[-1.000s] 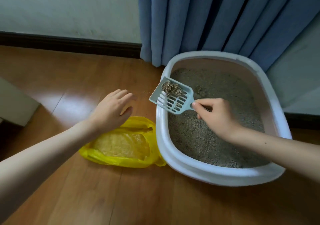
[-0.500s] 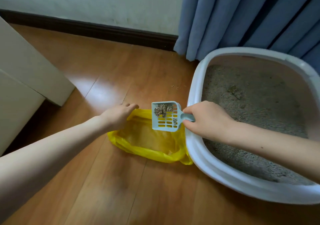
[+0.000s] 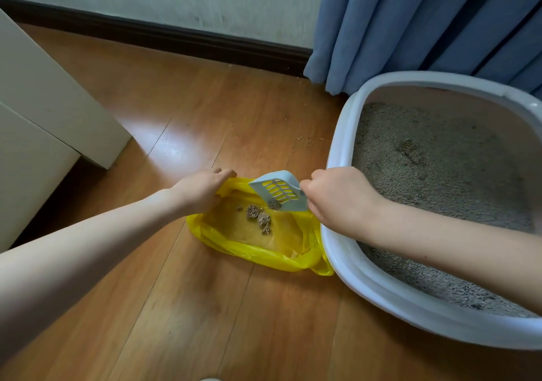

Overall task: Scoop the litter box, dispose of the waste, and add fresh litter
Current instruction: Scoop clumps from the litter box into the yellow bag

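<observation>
Yellow bag (image 3: 234, 242) holding three clumps (image 3: 259, 217); left hand (image 3: 202, 191) gripping its rim, right hand (image 3: 337, 198) clenched round one tipped scoop (image 3: 278, 191)

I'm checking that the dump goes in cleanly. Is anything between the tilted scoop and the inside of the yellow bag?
Nothing visible. The scoop, held by the right hand, tips directly over the yellow bag, whose mouth the left hand holds open. Clumps already lie inside; one last clump clings to the scoop's edge.

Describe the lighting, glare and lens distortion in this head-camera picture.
Head view: soft daylight, with a bright glare patch on the wooden floor beyond the left hand; wide-angle lens bows the baseboard and stretches the litter box rim; scoop and yellow bag stay sharp, shadows faint.
</observation>
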`<state>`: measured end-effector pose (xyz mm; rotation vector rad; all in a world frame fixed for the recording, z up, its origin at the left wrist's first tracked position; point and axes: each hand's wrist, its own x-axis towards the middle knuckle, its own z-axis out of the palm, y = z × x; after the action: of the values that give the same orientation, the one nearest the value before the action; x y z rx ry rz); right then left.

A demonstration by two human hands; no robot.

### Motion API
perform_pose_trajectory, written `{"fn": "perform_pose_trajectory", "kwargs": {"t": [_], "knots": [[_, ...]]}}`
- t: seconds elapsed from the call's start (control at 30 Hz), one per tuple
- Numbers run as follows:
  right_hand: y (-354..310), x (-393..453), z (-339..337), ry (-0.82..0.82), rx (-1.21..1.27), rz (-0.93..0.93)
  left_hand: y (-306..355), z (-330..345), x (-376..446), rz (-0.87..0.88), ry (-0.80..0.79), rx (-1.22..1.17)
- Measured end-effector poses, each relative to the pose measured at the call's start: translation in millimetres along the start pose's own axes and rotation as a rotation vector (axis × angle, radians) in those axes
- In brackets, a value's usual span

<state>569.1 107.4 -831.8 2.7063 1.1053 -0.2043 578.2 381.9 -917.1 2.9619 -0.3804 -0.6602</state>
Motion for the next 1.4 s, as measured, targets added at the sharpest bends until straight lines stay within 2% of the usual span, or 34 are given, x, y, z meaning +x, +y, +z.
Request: {"fn": "perform_pose_trajectory", "kwargs": {"t": [0.07,0.17,0.27,0.63,0.83,1.07,1.3,1.4], "knots": [[-7,1,6,0.034,-0.089,-0.103,-1,0,-1,-0.008,-0.007,-0.021],[-10,3,17,0.203,-0.155,-0.153,-2,-1,-1,-0.012,-0.006,-0.038],[-11,3,27,0.288,-0.18,-0.151,-3,-1,-1,-0.017,-0.018,-0.032],[-4,1,31,0.357,-0.162,-0.162,-1,-3,-3,-0.03,-0.017,-0.011],[2,-1,29,0.308,-0.124,-0.145,-2,-4,-4,-0.019,-0.015,-0.015],[11,-7,19,0.174,0.175,0.002,0,-4,-5,-0.015,0.004,-0.004],[21,-17,5,0.164,0.757,0.258,5,-9,-7,-0.014,0.011,-0.028],[26,-24,4,0.163,0.932,0.321,8,-11,-6,-0.014,0.024,-0.044]]}}
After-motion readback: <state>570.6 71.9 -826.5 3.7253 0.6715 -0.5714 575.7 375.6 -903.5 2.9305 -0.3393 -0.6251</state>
